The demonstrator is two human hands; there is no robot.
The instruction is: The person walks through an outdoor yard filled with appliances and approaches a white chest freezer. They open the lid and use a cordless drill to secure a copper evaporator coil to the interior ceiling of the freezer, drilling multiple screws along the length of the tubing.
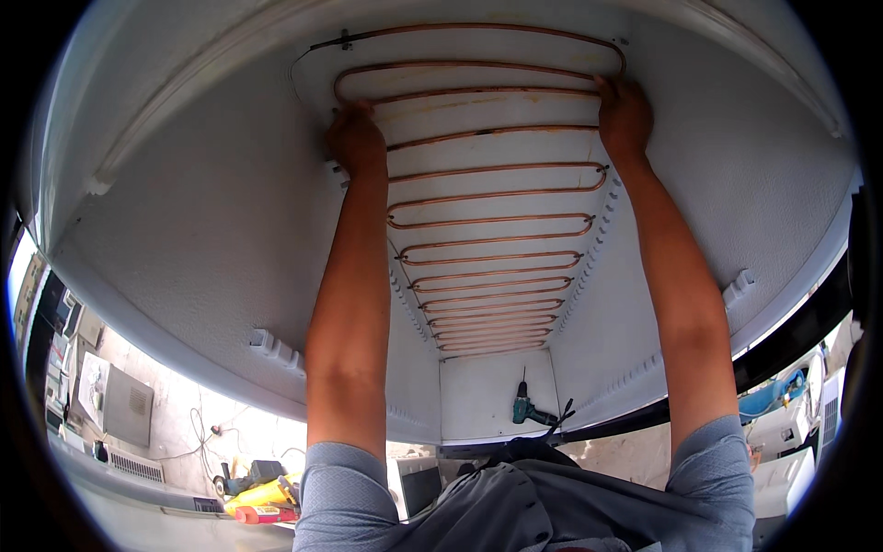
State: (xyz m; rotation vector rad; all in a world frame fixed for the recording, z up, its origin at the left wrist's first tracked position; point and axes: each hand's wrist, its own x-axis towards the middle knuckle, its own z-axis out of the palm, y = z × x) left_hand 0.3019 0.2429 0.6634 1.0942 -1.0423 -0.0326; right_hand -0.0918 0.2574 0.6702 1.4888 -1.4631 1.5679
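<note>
A long copper tube coil (pixel 486 132), bent back and forth in many loops, runs along the white inner wall of a fridge-like cabinet (pixel 202 239). My left hand (pixel 357 138) is closed around the left bend of an upper loop. Opposite it, my right hand (pixel 625 118) grips the tubing at the right end, thumb laid along the tube. Both arms reach out straight. The fingers are partly hidden behind the hands. Small clips hold several bends lower on the coil. At the upper left, one tube end is dark, with a thin wire beside it.
A green and black cordless drill (pixel 522 405) lies on the cabinet's end panel, bit toward the coil. Ribbed shelf supports (pixel 598 225) line the side walls, and a white bracket (pixel 276 351) juts out at left. Outside lie a yellow tool (pixel 262 497) and a grey boxy unit (pixel 115 402).
</note>
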